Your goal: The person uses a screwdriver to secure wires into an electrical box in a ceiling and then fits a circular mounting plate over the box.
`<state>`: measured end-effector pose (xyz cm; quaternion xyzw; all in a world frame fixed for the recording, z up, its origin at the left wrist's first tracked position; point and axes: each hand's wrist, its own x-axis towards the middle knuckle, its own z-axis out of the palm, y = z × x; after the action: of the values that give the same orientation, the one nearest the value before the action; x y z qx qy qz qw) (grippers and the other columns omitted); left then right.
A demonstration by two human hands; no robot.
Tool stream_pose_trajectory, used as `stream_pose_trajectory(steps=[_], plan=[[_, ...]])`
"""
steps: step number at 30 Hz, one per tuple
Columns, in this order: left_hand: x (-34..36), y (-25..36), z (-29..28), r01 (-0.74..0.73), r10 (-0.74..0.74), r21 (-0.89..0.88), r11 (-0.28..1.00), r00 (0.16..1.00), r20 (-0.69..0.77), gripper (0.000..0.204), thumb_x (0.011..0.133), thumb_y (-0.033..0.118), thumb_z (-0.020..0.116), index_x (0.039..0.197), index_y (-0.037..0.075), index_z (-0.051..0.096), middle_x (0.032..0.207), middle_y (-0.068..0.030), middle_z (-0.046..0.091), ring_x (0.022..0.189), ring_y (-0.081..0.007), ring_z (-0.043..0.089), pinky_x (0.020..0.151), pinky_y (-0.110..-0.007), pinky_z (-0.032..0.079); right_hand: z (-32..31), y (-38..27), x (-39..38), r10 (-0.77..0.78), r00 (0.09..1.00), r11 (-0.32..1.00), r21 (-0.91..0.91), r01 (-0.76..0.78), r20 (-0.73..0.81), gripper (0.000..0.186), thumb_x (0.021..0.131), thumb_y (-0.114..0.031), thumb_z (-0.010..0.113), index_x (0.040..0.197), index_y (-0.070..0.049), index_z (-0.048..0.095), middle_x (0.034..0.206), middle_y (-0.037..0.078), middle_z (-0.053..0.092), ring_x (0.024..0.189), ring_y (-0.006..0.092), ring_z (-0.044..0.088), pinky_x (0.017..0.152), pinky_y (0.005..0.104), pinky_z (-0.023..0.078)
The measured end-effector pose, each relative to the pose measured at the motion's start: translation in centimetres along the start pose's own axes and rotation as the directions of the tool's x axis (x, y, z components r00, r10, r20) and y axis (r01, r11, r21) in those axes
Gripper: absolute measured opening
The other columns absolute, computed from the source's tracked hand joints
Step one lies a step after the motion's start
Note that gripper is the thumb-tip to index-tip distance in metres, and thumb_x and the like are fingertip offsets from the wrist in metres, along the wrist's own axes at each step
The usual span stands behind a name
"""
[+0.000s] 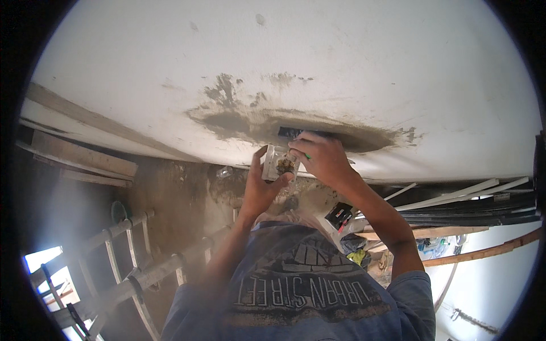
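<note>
My left hand (263, 187) grips a small clear plastic container (272, 165) from the side and below. Small dark and yellowish pieces (286, 165) lie inside it. My right hand (321, 156) is at the container's right rim, its fingers pinched together. A bit of green (307, 156) shows by these fingers; what they hold, if anything, I cannot make out. Just beyond my right hand, a black rectangular piece (290, 132) sits at a grey-brown patch (364, 139) on the white wall, partly hidden by the hand.
Below on the left stands a ladder-like frame (153, 273). Boards (79, 156) lean along the left wall. White and dark long strips (466, 196) are stacked at the right, over wooden planks (483, 250). A black box-like item (339, 216) lies below my right arm.
</note>
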<state>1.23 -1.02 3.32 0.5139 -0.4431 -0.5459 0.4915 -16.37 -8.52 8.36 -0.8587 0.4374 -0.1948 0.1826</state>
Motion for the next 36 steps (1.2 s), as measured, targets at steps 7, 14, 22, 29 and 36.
stream_pose_trajectory(steps=[7,14,22,29,36], plan=[[0.1,-2.9,0.3,-0.096,0.052,-0.297,0.950,0.987,-0.151,0.061,0.088,0.012,0.077,0.138,-0.002,0.044,0.116,-0.0119,0.064,0.105,-0.0156,0.062,0.085,-0.030,0.054,-0.3,0.6,0.1,-0.096,0.995,0.995,0.025,0.096,0.015,0.018,0.088,-0.017,0.070,0.103,-0.008,0.073,0.101,0.005,0.068,0.082,0.0277,0.068,0.069,0.0392,0.055],[-0.7,-2.8,2.0,-0.038,-0.039,-0.428,0.903,0.984,-0.171,0.058,0.092,0.015,0.072,0.139,-0.001,0.041,0.119,-0.0112,0.061,0.107,-0.0164,0.061,0.086,-0.030,0.055,0.3,1.6,-0.4,-0.131,0.991,0.989,0.071,0.131,-0.010,0.019,0.087,-0.016,0.070,0.104,-0.007,0.072,0.100,0.006,0.066,0.081,0.0294,0.067,0.068,0.0399,0.055],[-0.9,-2.9,3.2,-0.104,-0.022,-0.530,0.842,0.974,-0.225,0.054,0.093,0.013,0.070,0.138,0.001,0.042,0.119,-0.0101,0.061,0.106,-0.0170,0.063,0.085,-0.031,0.057,0.3,1.8,-0.4,-0.172,0.985,0.985,0.010,0.172,0.006,0.022,0.083,-0.011,0.070,0.105,-0.007,0.070,0.100,0.006,0.064,0.079,0.0300,0.067,0.066,0.0420,0.054],[-0.8,-2.9,3.6,-0.095,-0.056,-0.552,0.828,0.967,-0.249,0.054,0.093,0.013,0.071,0.137,0.001,0.043,0.117,-0.0106,0.062,0.104,-0.0174,0.064,0.079,-0.030,0.060,-0.2,1.9,-0.3,-0.239,0.971,0.971,-0.006,0.239,0.021,0.020,0.081,-0.011,0.069,0.101,-0.008,0.069,0.095,0.006,0.061,0.079,0.0294,0.066,0.066,0.0416,0.054],[-0.4,-3.4,3.5,-0.100,-0.051,-0.558,0.824,0.967,-0.248,0.055,0.091,0.012,0.072,0.137,0.000,0.043,0.116,-0.0117,0.063,0.099,-0.0182,0.066,0.075,-0.029,0.061,-0.4,2.1,0.3,-0.337,0.941,0.940,-0.050,0.339,0.046,0.014,0.077,-0.007,0.065,0.090,-0.009,0.068,0.088,0.007,0.058,0.075,0.0293,0.065,0.063,0.0412,0.053]])
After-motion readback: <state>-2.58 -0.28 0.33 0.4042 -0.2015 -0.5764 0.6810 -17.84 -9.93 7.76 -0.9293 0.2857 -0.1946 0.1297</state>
